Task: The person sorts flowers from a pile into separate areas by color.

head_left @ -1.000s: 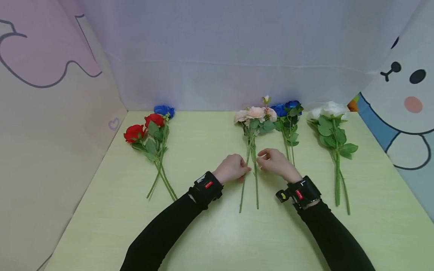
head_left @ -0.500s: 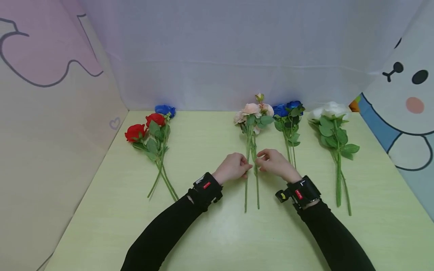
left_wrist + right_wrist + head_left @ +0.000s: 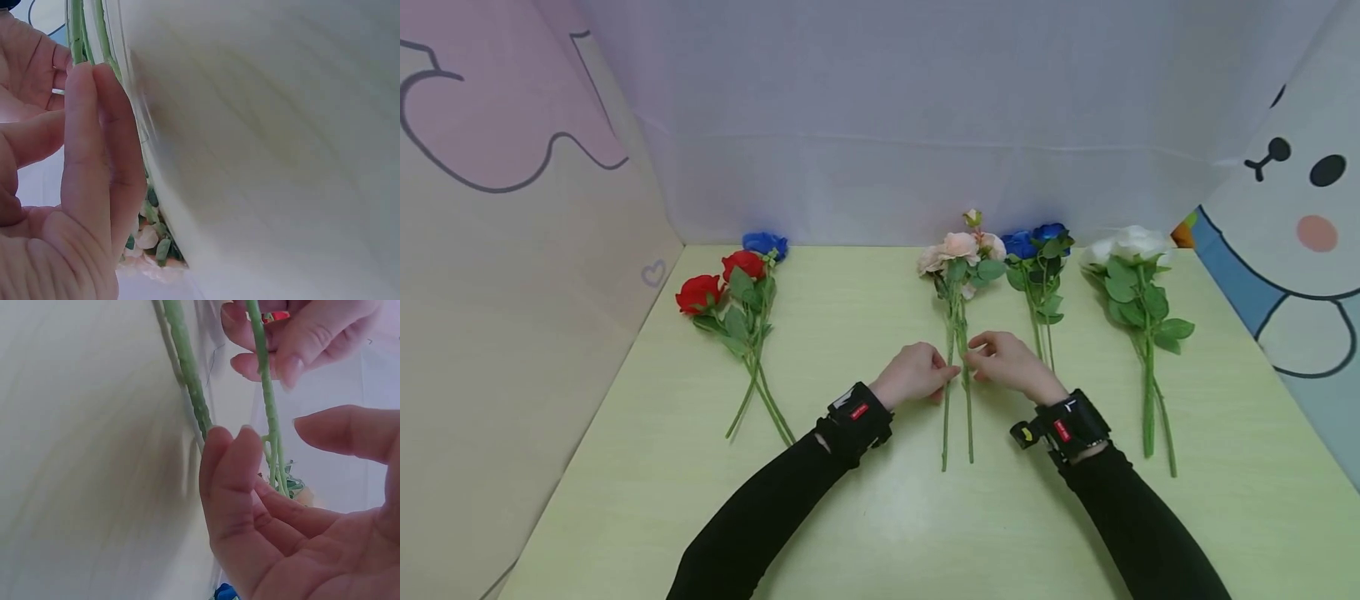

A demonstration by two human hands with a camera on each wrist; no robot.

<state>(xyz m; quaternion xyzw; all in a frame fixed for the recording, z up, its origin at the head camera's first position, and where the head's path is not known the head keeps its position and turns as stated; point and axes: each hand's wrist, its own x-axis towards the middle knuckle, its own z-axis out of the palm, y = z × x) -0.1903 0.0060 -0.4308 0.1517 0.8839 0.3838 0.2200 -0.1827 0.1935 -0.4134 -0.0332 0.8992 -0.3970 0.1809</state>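
Two long green stems topped with pale pink flowers [image 3: 959, 248] lie side by side at the table's middle. My left hand [image 3: 916, 371] curls its fingers round the left stem [image 3: 265, 387], thumb held over it. In the left wrist view the tips of my left fingers [image 3: 84, 94] meet the stems. From the other side my right hand [image 3: 1003, 360] reaches to the right stem [image 3: 187, 362]. The bent fingers [image 3: 234, 481] touch this stem with their tips, while the thumb [image 3: 350, 431] stands well apart.
Red roses [image 3: 745, 265] and a blue rose [image 3: 765, 243] lie crossed at the left. Right of the pink flowers are blue roses [image 3: 1021, 244], then white roses [image 3: 1131, 243]. A pale curtain [image 3: 880, 125] rises behind the table [image 3: 850, 500].
The left pink-flower stem has shifted right toward the other, its lower end swinging closer, and the flower heads have turned a little. My left hand moved slightly right; my right hand barely moved.
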